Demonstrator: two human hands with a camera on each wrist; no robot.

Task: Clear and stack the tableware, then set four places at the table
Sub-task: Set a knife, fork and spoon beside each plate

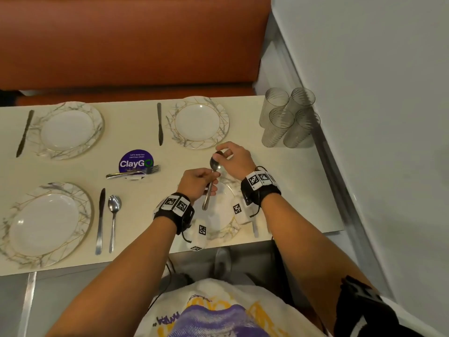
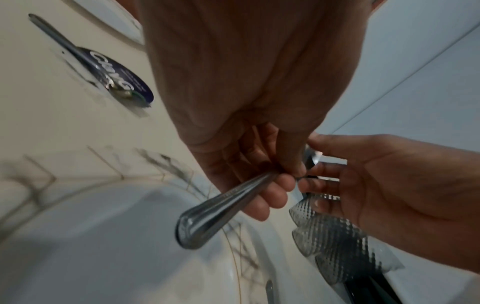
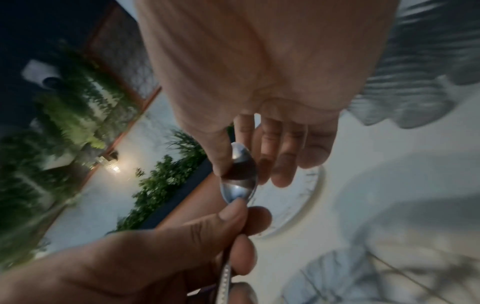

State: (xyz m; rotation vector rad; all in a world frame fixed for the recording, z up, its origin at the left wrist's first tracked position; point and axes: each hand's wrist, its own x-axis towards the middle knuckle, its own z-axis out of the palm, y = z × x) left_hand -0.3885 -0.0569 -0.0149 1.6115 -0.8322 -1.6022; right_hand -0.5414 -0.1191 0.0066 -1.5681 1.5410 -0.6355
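A steel spoon (image 1: 211, 176) hangs over the near right marbled plate (image 1: 224, 229). My left hand (image 1: 209, 182) grips its handle (image 2: 215, 207); my right hand (image 1: 222, 154) pinches its bowl (image 3: 240, 181) between thumb and fingers. Three more marbled plates lie at the far left (image 1: 70, 128), far middle (image 1: 198, 121) and near left (image 1: 43, 222). A knife lies beside each of those: far left knife (image 1: 24, 133), far middle knife (image 1: 159, 124), near left knife (image 1: 100, 220). A second spoon (image 1: 113, 220) lies next to the near left knife.
Forks (image 1: 133, 173) lie bunched on a purple round sticker (image 1: 136, 160) mid-table. Several ribbed clear glasses (image 1: 289, 117) stand at the far right corner by the grey wall. An orange bench (image 1: 133, 45) runs behind the table (image 1: 291, 190).
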